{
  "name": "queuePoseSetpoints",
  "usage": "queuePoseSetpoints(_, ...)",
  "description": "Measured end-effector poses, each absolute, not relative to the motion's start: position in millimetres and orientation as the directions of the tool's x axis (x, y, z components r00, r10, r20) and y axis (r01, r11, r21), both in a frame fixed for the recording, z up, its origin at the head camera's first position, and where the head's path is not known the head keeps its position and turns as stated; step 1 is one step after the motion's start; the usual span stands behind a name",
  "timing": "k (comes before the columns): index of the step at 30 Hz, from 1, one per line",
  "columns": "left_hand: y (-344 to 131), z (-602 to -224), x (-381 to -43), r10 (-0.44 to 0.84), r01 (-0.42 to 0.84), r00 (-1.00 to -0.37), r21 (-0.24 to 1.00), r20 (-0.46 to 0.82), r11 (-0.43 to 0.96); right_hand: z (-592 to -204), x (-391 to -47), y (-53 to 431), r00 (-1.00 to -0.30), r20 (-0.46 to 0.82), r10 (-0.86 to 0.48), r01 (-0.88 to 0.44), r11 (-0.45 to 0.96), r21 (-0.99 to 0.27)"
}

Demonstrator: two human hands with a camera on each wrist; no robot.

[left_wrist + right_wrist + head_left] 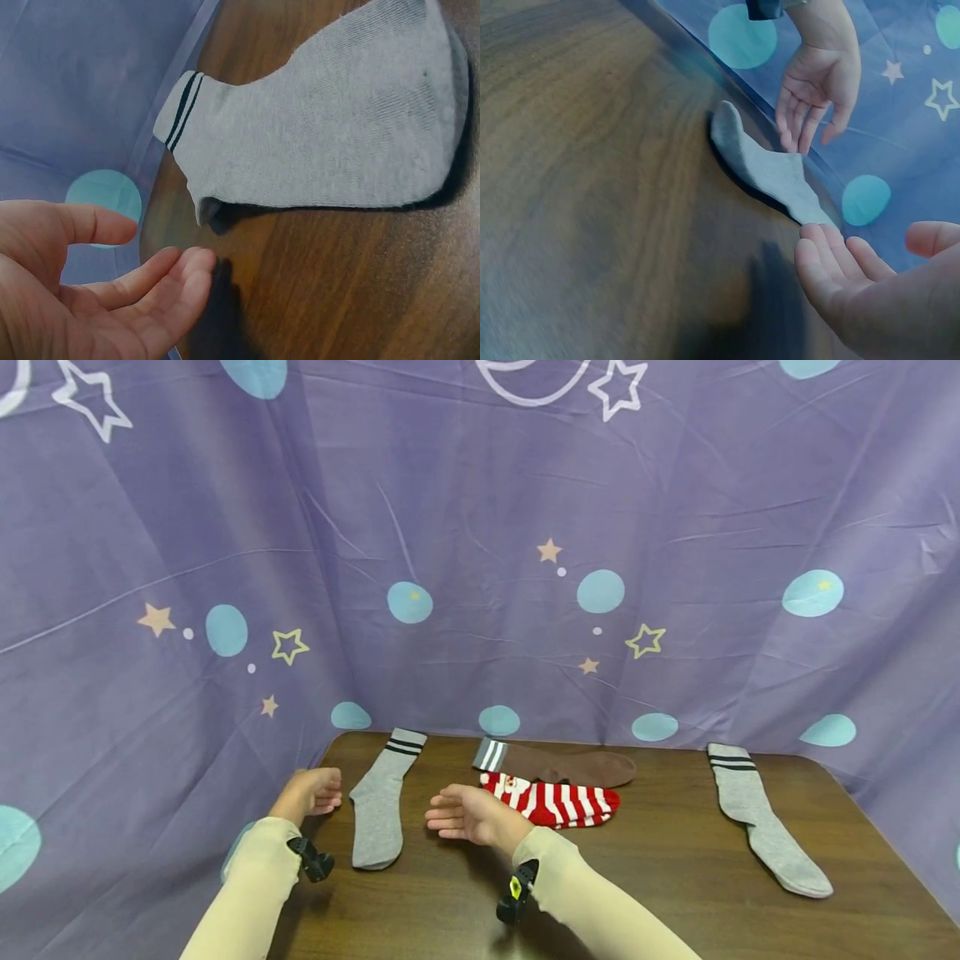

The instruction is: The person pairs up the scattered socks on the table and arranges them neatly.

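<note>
A grey sock [378, 810] with two black stripes at its cuff lies flat on the left part of the table, between my two hands. My left hand [311, 795] hovers to its left, apart from it, fingers loosely bent and holding nothing. On the other side, my right hand [476, 817] is held palm toward the sock with fingers extended, also empty. Just right of that hand lies a red-and-white striped sock [562, 802] with a Santa face. The left wrist view shows the grey sock [322, 127] close beside the left hand [112, 292].
Behind the striped sock lies a brown sock [570, 764] with a grey, white-striped cuff. A second grey sock [765, 818] with black stripes lies at the right of the wooden table [675, 893]. A purple patterned curtain [480, 527] stands along the table's back and left edges.
</note>
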State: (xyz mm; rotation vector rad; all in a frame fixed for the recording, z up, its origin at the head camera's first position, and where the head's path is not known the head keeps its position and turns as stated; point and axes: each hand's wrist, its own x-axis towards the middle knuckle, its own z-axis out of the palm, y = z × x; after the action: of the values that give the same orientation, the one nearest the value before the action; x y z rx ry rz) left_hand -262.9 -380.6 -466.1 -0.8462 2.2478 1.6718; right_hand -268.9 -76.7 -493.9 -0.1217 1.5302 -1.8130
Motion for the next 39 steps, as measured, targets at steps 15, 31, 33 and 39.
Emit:
queuePoseSetpoints(15,-382,-475,-264,-0.174,-0.617,-0.781,0.784,-0.599,0.068,-511,-255,-98,-0.643,-0.428,-0.635,0.545,0.013,-0.839)
queuePoseSetpoints(31,-368,-480,-264,-0.171,-0.642,-0.757,0.767,-0.63,0.014,-517,-245,-110,-0.642,-0.426,-0.638,0.539,0.02,-0.842)
queuePoseSetpoints(33,-366,-482,-264,-0.167,-0.641,-0.758,0.768,-0.631,0.008,-518,-244,-111,-0.641,-0.426,-0.639,0.534,0.027,-0.845)
queuePoseSetpoints(39,-364,-487,-264,-0.147,-0.63,-0.768,0.776,-0.623,0.006,-519,-241,-114,-0.65,-0.421,-0.632,0.515,0.041,-0.856)
